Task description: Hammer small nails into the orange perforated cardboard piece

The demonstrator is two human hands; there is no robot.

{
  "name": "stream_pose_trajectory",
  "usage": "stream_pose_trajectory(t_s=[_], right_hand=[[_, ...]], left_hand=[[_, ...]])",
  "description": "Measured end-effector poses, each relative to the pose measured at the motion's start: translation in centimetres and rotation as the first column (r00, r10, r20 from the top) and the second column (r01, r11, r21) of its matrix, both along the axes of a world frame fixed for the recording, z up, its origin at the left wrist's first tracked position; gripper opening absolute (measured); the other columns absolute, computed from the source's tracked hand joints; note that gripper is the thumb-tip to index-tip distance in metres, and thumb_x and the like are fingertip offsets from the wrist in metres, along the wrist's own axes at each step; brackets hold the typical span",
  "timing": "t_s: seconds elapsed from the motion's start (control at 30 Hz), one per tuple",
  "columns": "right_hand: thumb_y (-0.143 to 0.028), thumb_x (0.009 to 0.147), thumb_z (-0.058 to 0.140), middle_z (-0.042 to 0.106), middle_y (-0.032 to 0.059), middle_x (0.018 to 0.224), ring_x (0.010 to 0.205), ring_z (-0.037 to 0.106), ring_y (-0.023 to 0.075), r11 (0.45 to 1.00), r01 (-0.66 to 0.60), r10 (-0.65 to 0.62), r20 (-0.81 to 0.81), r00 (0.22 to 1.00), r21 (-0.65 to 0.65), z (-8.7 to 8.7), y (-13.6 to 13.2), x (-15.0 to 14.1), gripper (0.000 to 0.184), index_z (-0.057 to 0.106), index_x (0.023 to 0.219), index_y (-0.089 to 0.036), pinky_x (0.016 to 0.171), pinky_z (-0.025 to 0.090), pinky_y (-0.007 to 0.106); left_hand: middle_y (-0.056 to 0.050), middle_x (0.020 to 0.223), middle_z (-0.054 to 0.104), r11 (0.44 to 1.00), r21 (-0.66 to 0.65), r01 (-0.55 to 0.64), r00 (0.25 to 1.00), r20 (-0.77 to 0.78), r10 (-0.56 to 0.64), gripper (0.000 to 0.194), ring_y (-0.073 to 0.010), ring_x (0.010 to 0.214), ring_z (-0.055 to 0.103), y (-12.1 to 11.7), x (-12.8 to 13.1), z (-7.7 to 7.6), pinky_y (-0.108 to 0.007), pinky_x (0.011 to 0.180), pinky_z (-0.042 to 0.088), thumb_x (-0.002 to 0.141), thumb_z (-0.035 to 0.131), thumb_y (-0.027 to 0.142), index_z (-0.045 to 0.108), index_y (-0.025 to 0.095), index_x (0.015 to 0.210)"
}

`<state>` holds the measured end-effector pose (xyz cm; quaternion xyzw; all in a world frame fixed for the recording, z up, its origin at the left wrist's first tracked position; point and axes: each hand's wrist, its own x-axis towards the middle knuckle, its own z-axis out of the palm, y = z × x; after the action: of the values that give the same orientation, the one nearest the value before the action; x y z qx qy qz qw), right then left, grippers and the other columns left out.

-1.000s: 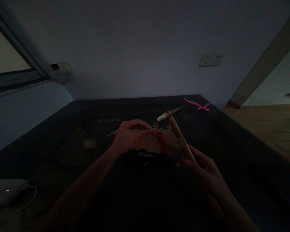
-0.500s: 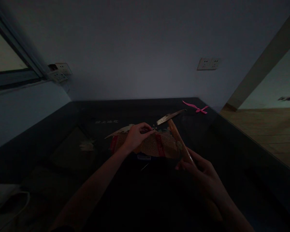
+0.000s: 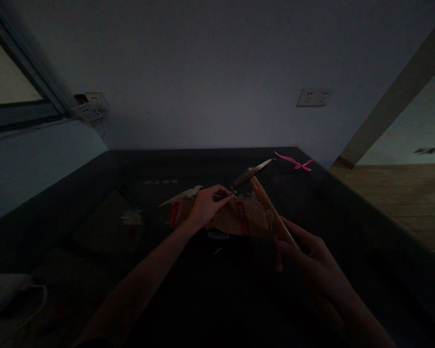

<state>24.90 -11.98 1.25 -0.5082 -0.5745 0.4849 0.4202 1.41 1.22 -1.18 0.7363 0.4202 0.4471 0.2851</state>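
Observation:
My right hand [image 3: 308, 256] is wrapped round the wooden handle of a hammer [image 3: 263, 193]. The hammer's metal head is raised just beyond and to the right of my left fingertips, apart from them. My left hand [image 3: 210, 205] pinches at the far edge of a brown, dotted, red-striped packet or cloth [image 3: 255, 217]; whatever is between thumb and forefinger is too small and dark to name. Several small pale bits [image 3: 234, 191] lie near those fingertips. A pale, pointed, wing-like piece [image 3: 183, 194] rests along the packet's far left edge.
The dark glossy table [image 3: 203, 295] meets the wall at the back. A pink ribbon [image 3: 300, 166] lies at its far right corner. A white device with a cable [image 3: 7, 292] sits at the lower left. Wall sockets [image 3: 313, 97] are above the table. A thin bright line [image 3: 217, 251] shows near the packet.
The hammer head has tilted and shifted slightly left, its near end now darker. My right hand has moved a little to the right along with the handle. My left hand keeps its pinch.

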Motion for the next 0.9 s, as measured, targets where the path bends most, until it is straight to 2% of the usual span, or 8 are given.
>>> stream_pose_trajectory(t_s=[0.13, 0.23, 0.33, 0.4, 0.53, 0.7, 0.77, 0.9], right_hand=[[-0.039, 0.082, 0.065, 0.068, 0.0005, 0.086, 0.07, 0.062, 0.0194, 0.998, 0.048, -0.051, 0.08, 0.996, 0.036, 2.3, -0.3, 0.1, 0.05, 0.056, 0.129, -0.028, 0.047, 0.046, 0.024], [-0.041, 0.08, 0.065, 0.071, 0.0019, 0.085, 0.066, 0.064, 0.0211, 0.999, 0.033, -0.037, 0.126, 0.991, 0.036, 3.4, -0.4, 0.1, 0.052, 0.057, 0.13, -0.029, 0.044, 0.048, 0.025], [-0.039, 0.08, 0.065, 0.072, 0.0027, 0.081, 0.072, 0.067, 0.0257, 1.0, -0.03, 0.03, 0.14, 0.99, -0.003, 3.6, -0.4, 0.1, 0.053, 0.056, 0.132, -0.029, 0.05, 0.054, 0.03], [-0.038, 0.081, 0.064, 0.073, 0.0037, 0.088, 0.08, 0.068, 0.0281, 0.997, -0.078, 0.076, 0.176, 0.981, 0.001, 3.6, -0.4, 0.1, 0.053, 0.054, 0.133, -0.029, 0.057, 0.057, 0.033], [-0.036, 0.081, 0.064, 0.072, 0.0046, 0.103, 0.085, 0.068, 0.0282, 0.994, -0.065, 0.049, 0.181, 0.982, 0.084, 4.0, -0.5, -0.1, 0.049, 0.058, 0.13, -0.03, 0.067, 0.058, 0.036], [-0.03, 0.076, 0.068, 0.074, 0.003, 0.076, 0.075, 0.069, 0.0292, 0.999, -0.042, 0.034, 0.197, 0.98, 0.035, 4.2, -0.5, -0.4, 0.051, 0.061, 0.127, -0.028, 0.063, 0.059, 0.039], [-0.031, 0.076, 0.068, 0.073, 0.0028, 0.074, 0.077, 0.069, 0.0303, 0.998, -0.056, 0.051, 0.217, 0.975, 0.017, 4.3, -0.6, -0.6, 0.052, 0.06, 0.127, -0.028, 0.061, 0.06, 0.038], [-0.036, 0.082, 0.062, 0.073, 0.005, 0.101, 0.088, 0.069, 0.0302, 0.999, -0.033, 0.028, 0.174, 0.984, 0.024, 4.4, -0.9, -0.8, 0.053, 0.054, 0.133, -0.028, 0.07, 0.059, 0.039]], left_hand=[[-0.003, 0.08, 0.069, 1.0, -0.014, -0.013, 1.0, -0.008, 0.013, 0.005, -0.0156, 0.076, 0.065, 0.0, 0.0, 0.1, -0.027, 0.073, 0.051, 0.076, 0.064, 0.014, 0.064, 0.015, 0.081], [-0.003, 0.08, 0.07, 0.999, -0.027, -0.032, 0.999, -0.02, 0.032, 0.005, -0.0164, 0.075, 0.065, 0.1, -0.1, 0.2, -0.027, 0.071, 0.052, 0.077, 0.066, 0.018, 0.066, 0.015, 0.081], [-0.005, 0.08, 0.071, 0.998, -0.049, -0.039, 0.999, -0.025, 0.038, 0.007, -0.017, 0.074, 0.066, 0.3, -0.1, 0.0, -0.028, 0.07, 0.052, 0.076, 0.066, 0.019, 0.067, 0.014, 0.082], [-0.005, 0.08, 0.071, 0.998, -0.059, -0.034, 0.999, -0.027, 0.033, 0.008, -0.0173, 0.074, 0.066, 0.3, -0.1, -0.1, -0.028, 0.07, 0.052, 0.077, 0.067, 0.02, 0.067, 0.014, 0.082], [-0.004, 0.081, 0.072, 0.996, -0.078, -0.037, 0.999, -0.003, 0.037, 0.006, -0.0169, 0.075, 0.067, 0.3, -0.1, 0.0, -0.028, 0.072, 0.053, 0.075, 0.068, 0.016, 0.067, 0.014, 0.081], [-0.005, 0.083, 0.073, 0.994, -0.1, -0.042, 0.999, -0.024, 0.04, 0.008, -0.0184, 0.077, 0.068, 0.2, -0.1, 0.2, -0.029, 0.073, 0.052, 0.075, 0.069, 0.016, 0.068, 0.014, 0.082], [-0.005, 0.084, 0.073, 0.994, -0.103, -0.032, 0.999, -0.027, 0.029, 0.009, -0.0188, 0.079, 0.068, 0.3, -0.1, 0.1, -0.029, 0.074, 0.053, 0.075, 0.068, 0.016, 0.069, 0.014, 0.083], [-0.005, 0.084, 0.073, 0.997, -0.082, -0.012, 1.0, -0.016, 0.011, 0.007, -0.0186, 0.079, 0.068, 0.4, -0.1, -0.1, -0.029, 0.075, 0.052, 0.076, 0.068, 0.016, 0.069, 0.015, 0.083]])
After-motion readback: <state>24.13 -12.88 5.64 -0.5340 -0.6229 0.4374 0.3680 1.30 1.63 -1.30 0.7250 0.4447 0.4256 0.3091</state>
